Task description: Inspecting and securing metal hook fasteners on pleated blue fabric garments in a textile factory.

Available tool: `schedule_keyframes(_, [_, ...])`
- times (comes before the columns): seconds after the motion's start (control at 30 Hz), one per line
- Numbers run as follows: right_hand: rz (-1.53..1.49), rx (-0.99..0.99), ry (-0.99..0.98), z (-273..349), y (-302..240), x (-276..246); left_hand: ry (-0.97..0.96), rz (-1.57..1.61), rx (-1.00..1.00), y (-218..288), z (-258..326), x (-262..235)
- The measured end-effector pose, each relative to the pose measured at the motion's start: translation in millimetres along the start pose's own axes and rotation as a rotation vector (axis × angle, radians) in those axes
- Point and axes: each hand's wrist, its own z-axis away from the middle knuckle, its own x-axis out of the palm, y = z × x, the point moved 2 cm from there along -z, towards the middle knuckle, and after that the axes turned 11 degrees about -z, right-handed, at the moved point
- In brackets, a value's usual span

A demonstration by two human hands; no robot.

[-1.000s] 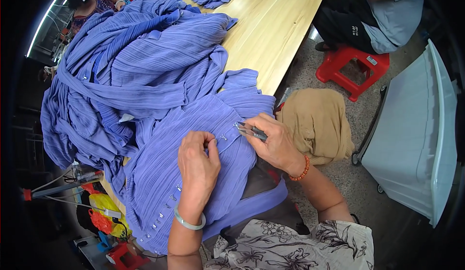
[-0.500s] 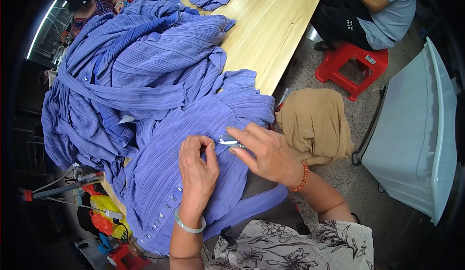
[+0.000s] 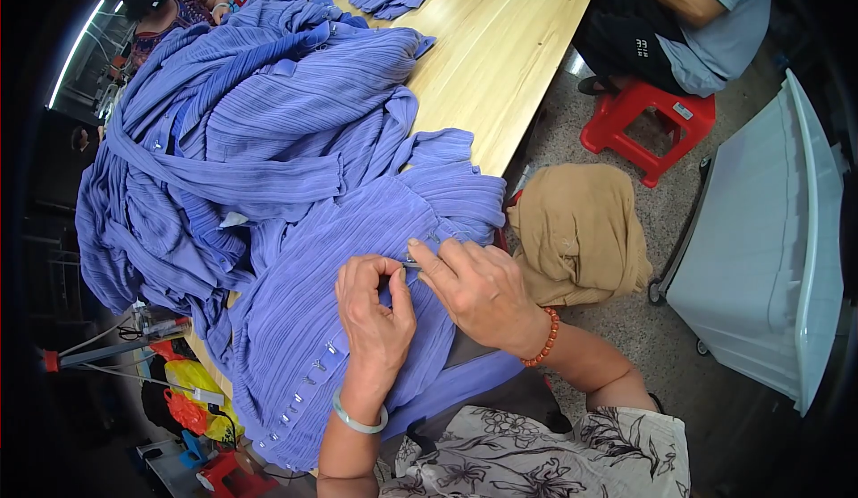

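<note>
A purple-blue ribbed knit garment (image 3: pixel 304 265) lies spread over the near table end and my lap. Above it my left hand (image 3: pixel 374 306) is closed in a pinch, thumb against fingertips; what it pinches is too small to make out. Fingertips nearly meeting it, my right hand (image 3: pixel 478 288) is closed round small thread snips (image 3: pixel 410 262); only a bit of their metal shows beside the thumb and index finger. Down the garment's lower left runs a row of several small shiny metal fasteners (image 3: pixel 298 398).
More purple knitwear (image 3: pixel 295 105) is heaped on the wooden table (image 3: pixel 500 51). Tan cloth (image 3: pixel 581 221) is piled to my right, near a large pale wheeled bin (image 3: pixel 751 239). A person sits on a red stool (image 3: pixel 657 113); another is at far left. Yellow and red bags (image 3: pixel 192 395) lie lower left.
My hands have drawn closer together, the left shifting slightly right. The right hand has turned, so the snips, plain before, are now mostly hidden.
</note>
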Motion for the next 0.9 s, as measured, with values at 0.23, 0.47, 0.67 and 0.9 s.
schedule_keyframes(0.23, [-0.023, 0.015, 0.027, 0, 0, 2, 0.017, 0.028, 0.035, -3, 2, 2])
schedule_keyframes(0.47, [-0.069, 0.109, 0.108, -2, 6, -2, 0.005, 0.032, 0.050, -1, 4, 0])
schedule_keyframes(0.67, [-0.225, 0.322, 0.185, 2, 33, -13, -0.245, 0.336, 0.374, 44, 46, -12])
schedule_keyframes(0.9, [-0.424, 0.434, 0.089, 5, 38, -15, -0.720, 0.187, 0.424, 57, 117, 0])
